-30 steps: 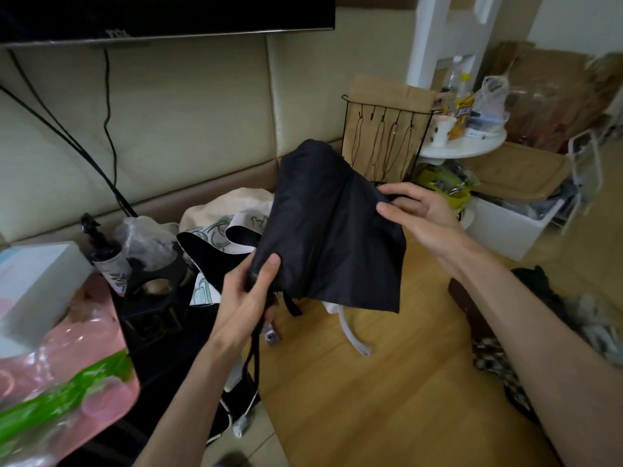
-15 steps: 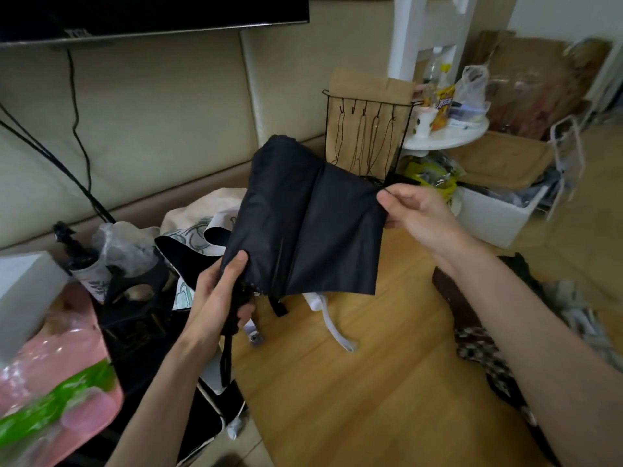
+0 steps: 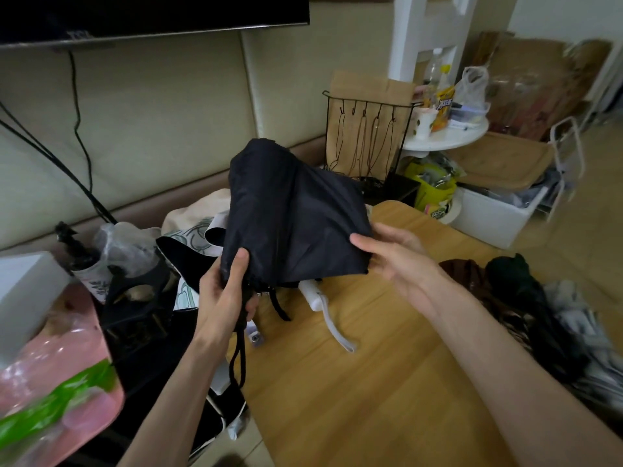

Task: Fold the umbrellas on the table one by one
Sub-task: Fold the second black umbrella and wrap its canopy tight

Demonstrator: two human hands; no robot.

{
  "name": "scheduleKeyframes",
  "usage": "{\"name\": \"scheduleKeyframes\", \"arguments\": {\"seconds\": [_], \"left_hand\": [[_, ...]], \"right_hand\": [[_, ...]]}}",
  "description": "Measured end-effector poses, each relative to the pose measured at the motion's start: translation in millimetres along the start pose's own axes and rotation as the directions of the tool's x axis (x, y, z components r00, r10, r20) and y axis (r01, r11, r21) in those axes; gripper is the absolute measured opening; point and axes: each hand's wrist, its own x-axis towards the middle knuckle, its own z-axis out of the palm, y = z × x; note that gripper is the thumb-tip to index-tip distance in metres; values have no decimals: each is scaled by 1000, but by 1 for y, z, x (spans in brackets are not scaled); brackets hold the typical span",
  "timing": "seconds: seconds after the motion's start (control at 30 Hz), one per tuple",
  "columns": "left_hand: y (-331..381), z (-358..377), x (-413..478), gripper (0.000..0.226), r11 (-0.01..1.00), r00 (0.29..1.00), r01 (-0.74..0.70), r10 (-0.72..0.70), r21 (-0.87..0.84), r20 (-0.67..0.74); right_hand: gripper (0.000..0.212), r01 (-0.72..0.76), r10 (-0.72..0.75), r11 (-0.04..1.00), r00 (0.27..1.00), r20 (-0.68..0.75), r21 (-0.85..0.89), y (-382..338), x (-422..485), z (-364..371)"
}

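A black folding umbrella (image 3: 286, 210) is held up above the wooden table (image 3: 354, 382), its canopy loose and its tip pointing away from me. My left hand (image 3: 226, 291) grips it at the handle end, thumb on the cloth, and a black wrist cord hangs below. My right hand (image 3: 391, 254) pinches the lower right edge of the canopy. A second umbrella with a white handle and strap (image 3: 323, 308) lies on the table behind, mostly hidden by the black one.
A patterned cloth bag (image 3: 188, 230) and a black bag (image 3: 141, 315) lie at the left. A pink plastic bag (image 3: 50, 399) sits bottom left. A wire rack (image 3: 367, 136) stands behind. Dark clothes (image 3: 526, 308) lie on the floor at the right.
My right hand has slid down from the canopy's upper right corner to its lower right edge. The left hand keeps its grip near the handle.
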Motion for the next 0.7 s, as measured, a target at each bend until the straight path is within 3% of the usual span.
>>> {"name": "scheduleKeyframes", "arguments": {"seconds": [0.07, 0.13, 0.27, 0.37, 0.43, 0.6, 0.7], "left_hand": [[-1, -1, 1, 41, 1000, 1000, -8, 8, 19, -4], [-2, -1, 1, 45, 1000, 1000, -19, 19, 23, -8], [-2, -3, 1, 44, 999, 999, -38, 38, 5, -31], [-1, -3, 1, 45, 999, 998, -45, 45, -5, -48], [0, -3, 1, 47, 999, 997, -52, 51, -10, -54], [0, -1, 0, 48, 999, 997, -49, 48, -18, -68], [1, -2, 0, 45, 998, 996, -57, 55, -16, -69]], "right_hand": [[30, -114, 129, 985, 985, 111, -129, -1, -8, 5], [24, -103, 129, 955, 989, 77, -278, 2, -12, 8], [24, 35, -55, 963, 996, -65, -266, 8, -13, 7], [47, 78, -73, 973, 997, 30, -216, 15, -16, 5], [52, 120, -115, 969, 993, 38, -214, 21, -17, 9], [29, 319, -360, 888, 930, -70, -331, 34, -11, 14], [21, 357, -425, 860, 897, -125, -364, 37, -9, 14]]}}
